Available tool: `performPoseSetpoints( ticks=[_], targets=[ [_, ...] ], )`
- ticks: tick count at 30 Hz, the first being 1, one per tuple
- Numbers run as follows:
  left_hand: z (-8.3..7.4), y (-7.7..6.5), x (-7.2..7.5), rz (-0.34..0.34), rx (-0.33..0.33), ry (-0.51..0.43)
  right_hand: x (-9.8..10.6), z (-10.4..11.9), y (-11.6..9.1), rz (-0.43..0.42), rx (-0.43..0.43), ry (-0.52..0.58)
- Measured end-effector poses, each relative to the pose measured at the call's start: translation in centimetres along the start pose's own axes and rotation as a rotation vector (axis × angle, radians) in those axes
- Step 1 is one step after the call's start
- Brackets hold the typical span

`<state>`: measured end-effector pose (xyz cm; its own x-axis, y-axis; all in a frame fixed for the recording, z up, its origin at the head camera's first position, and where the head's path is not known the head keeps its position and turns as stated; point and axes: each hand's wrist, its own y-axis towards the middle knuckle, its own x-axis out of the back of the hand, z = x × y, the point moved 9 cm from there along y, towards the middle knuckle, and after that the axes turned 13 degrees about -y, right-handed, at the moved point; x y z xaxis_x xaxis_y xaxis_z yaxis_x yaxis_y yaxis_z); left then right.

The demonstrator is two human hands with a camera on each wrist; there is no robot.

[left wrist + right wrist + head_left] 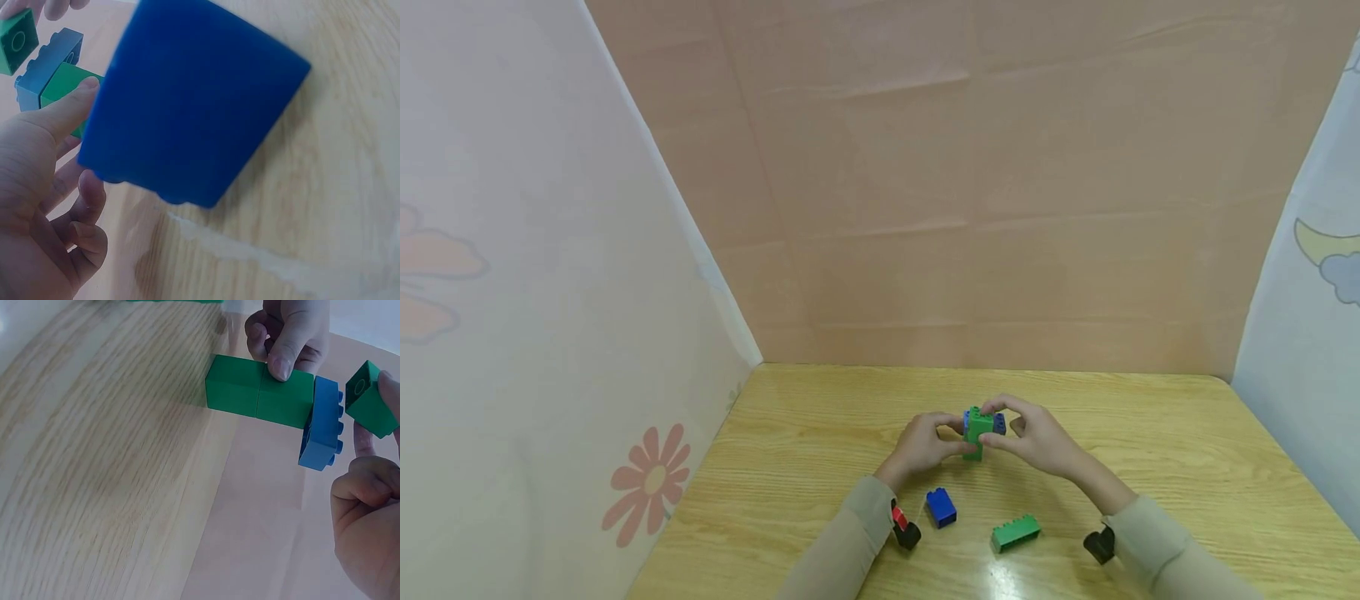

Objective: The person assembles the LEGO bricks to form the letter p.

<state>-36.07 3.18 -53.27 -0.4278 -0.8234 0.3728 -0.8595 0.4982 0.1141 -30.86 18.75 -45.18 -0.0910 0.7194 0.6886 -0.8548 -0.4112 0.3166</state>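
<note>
My left hand [925,442] grips an upright stack of two green bricks [259,390], its thumb laid along their side. Across the top of that stack lies a long blue brick [322,422], studs facing up, sticking out past the green on both sides in the head view. Between thumb and fingers my right hand [1037,433] pinches a smaller green brick [373,403]. In the right wrist view a narrow gap separates this brick's hollow underside from the blue brick's studs.
A loose blue brick [942,507] lies on the wooden table [820,475] by my left forearm and looms large in the left wrist view. Farther right rests a long green brick [1017,533]. An orange-brown sheet [970,208] hangs behind the table, with pale printed sheets at both sides.
</note>
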Motion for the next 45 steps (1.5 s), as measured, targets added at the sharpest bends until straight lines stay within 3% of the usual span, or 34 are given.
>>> performPoseSetpoints(
  ticks=[14,26,45],
  targets=[
    [-0.2,0.0,-0.1,-0.001,-0.009,0.003,0.5,-1.2,0.8,-0.042,-0.051,0.041],
    [-0.4,-0.1,-0.1,0.0,-0.01,0.0,0.4,-1.7,1.2,-0.092,-0.047,0.0],
    [-0.4,-0.1,0.0,-0.003,-0.021,0.002,-0.1,-2.4,1.5,-0.066,-0.091,0.06]
  ],
)
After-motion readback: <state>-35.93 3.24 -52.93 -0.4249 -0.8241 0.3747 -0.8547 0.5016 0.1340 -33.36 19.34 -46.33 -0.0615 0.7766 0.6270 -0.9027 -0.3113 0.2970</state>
